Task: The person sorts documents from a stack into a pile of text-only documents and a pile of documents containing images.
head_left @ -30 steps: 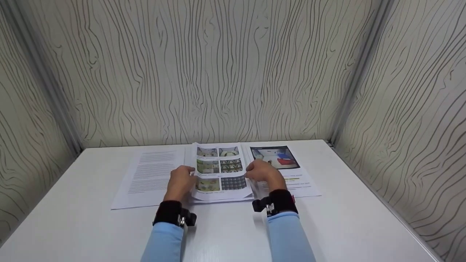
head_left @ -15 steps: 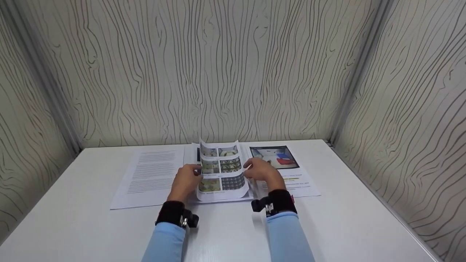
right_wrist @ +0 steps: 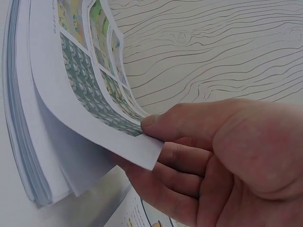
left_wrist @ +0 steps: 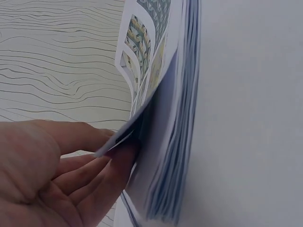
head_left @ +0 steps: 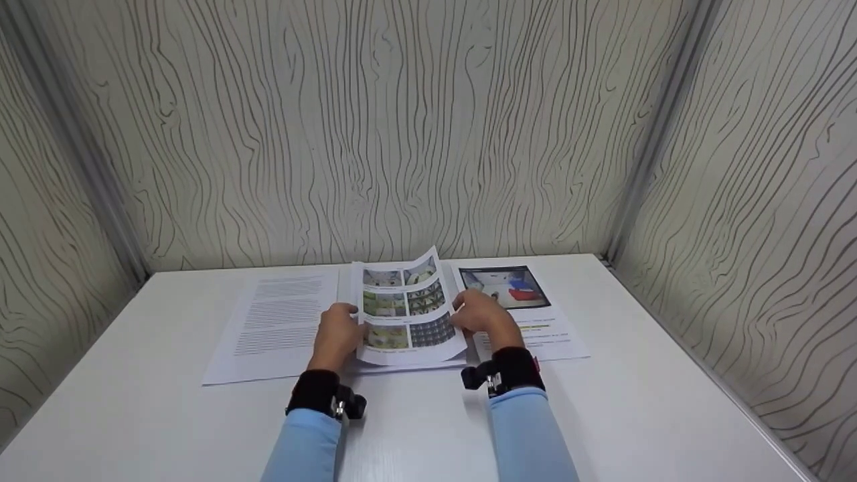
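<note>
A printed sheet with rows of colour pictures lies curved over a stack of paper at the table's far middle. Its far right corner bends upward. My left hand pinches the left edge, thumb above and fingers beneath, as the left wrist view shows. On the other side my right hand grips the right edge near the close corner, with the thumb over the pictures and the fingers under the page. Both side edges are raised off the stack, whose layered page ends show in both wrist views.
Left of the stack lie pages of dense text. To the right, a page with a dark-framed photo and a yellow-highlighted line lies partly behind my right hand. The white table ends at a patterned back wall.
The sheet's left side rose and shifted right, then came back left and lower with my left hand. Its far right corner now bends higher. My right hand stayed almost in place.
</note>
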### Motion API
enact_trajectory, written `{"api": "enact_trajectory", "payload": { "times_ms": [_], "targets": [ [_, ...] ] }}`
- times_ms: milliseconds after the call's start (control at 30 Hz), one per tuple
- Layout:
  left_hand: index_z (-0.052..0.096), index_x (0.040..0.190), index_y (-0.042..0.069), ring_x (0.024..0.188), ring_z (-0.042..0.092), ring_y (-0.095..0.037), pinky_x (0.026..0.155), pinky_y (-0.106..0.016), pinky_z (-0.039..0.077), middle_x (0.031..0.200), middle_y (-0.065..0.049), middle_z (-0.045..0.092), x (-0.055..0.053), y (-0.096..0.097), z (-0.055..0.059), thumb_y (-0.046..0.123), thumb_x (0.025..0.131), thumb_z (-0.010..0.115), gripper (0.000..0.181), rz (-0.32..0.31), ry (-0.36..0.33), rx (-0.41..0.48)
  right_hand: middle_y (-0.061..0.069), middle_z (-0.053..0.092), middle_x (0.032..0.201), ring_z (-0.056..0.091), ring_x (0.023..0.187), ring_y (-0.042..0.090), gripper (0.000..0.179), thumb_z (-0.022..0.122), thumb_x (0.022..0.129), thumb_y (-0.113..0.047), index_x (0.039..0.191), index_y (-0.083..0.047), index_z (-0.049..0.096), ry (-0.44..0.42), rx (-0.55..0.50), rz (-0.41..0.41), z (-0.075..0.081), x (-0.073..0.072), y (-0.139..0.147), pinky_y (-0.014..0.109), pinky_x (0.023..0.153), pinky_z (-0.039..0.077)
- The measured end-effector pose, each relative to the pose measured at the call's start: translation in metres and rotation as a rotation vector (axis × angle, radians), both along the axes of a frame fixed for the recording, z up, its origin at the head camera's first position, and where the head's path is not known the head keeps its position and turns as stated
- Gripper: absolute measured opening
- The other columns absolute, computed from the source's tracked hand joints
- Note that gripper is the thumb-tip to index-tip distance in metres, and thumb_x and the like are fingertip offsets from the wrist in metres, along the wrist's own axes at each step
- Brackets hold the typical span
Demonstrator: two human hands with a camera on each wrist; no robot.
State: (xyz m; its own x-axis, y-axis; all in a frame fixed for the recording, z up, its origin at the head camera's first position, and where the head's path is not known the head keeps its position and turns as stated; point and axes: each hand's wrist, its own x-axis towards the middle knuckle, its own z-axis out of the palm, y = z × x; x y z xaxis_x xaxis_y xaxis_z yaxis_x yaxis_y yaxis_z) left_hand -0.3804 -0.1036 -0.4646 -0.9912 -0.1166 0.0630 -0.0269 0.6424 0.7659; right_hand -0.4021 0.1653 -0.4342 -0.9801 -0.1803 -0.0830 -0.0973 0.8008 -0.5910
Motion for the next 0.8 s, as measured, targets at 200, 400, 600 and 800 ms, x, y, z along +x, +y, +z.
{"api": "enact_trajectory", "payload": {
  "times_ms": [200, 400, 600, 800],
  "targets": [
    [0.058, 0.126, -0.012, 0.114, 0.061, -0.036, 0.093, -0.047, 0.049, 0.118, -0.026, 0.065, 0.0006, 0.0011, 0.0021, 0.001, 0.083, 0.070, 0.047, 0.012, -0.023, 0.032, 0.009, 0.067, 0.086, 0.067, 0.067, 0.019, 0.037, 0.069, 0.087, -0.010, 0.120, 0.005, 0.063, -0.026, -0.016, -0.019, 0.0000, -0.0007, -0.0001, 0.034, 0.064, 0.055],
    [0.064, 0.115, -0.011, 0.100, 0.064, -0.033, 0.085, -0.047, 0.052, 0.108, -0.024, 0.067, 0.0016, 0.0021, 0.0031, 0.002, 0.082, 0.070, 0.036, 0.024, -0.024, 0.059, 0.009, 0.066, 0.085, 0.067, 0.068, 0.020, 0.026, 0.068, 0.089, -0.010, 0.112, 0.004, 0.066, -0.040, -0.036, -0.024, 0.0006, -0.0008, 0.0018, 0.036, 0.064, 0.056],
    [0.067, 0.108, -0.011, 0.086, 0.065, -0.029, 0.074, -0.043, 0.054, 0.097, -0.020, 0.069, 0.0034, 0.0001, 0.0040, 0.001, 0.081, 0.070, 0.030, 0.026, 0.018, 0.100, 0.008, 0.067, 0.084, 0.068, 0.068, 0.021, 0.022, 0.067, 0.091, -0.011, 0.108, 0.003, 0.068, -0.021, -0.034, -0.010, 0.0015, -0.0009, 0.0035, 0.036, 0.066, 0.055],
    [0.065, 0.117, -0.010, 0.086, 0.067, -0.028, 0.064, -0.036, 0.055, 0.106, -0.024, 0.068, 0.0019, -0.0017, 0.0057, 0.004, 0.085, 0.070, 0.036, 0.058, 0.009, 0.179, 0.007, 0.067, 0.085, 0.067, 0.070, 0.021, 0.017, 0.067, 0.090, -0.014, 0.100, -0.001, 0.068, 0.003, -0.045, -0.025, 0.0065, 0.0009, 0.0042, 0.038, 0.068, 0.055]
  ]
}}
